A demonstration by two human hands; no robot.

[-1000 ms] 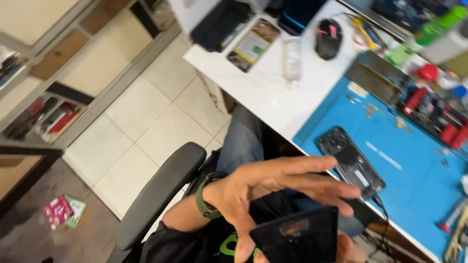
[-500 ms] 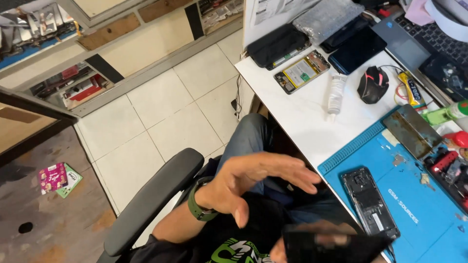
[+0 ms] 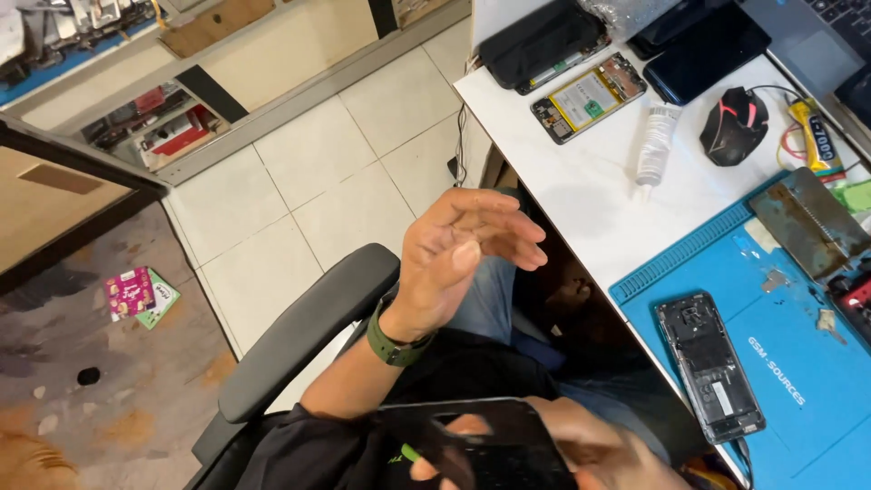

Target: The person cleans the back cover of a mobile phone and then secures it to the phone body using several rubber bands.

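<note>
My left hand (image 3: 458, 254) is raised above my lap with fingers loosely curled and apart, holding nothing; a green watch sits on its wrist. At the bottom edge my right hand (image 3: 581, 449) grips a thin black phone panel (image 3: 490, 445), held flat over my lap. An opened phone body (image 3: 709, 363) lies on the blue work mat (image 3: 817, 399) to the right, apart from both hands.
The white desk (image 3: 590, 191) carries an opened phone with its battery showing (image 3: 590, 95), a white glue bottle (image 3: 655, 145), a black mouse (image 3: 733, 125), a dark tablet (image 3: 703, 50) and a metal plate (image 3: 807, 222). A black chair armrest (image 3: 308, 327) stands on my left. Tiled floor lies beyond.
My left hand has risen and curled its fingers in. The view has swung so the desk sits farther right. My right hand keeps hold of the black panel.
</note>
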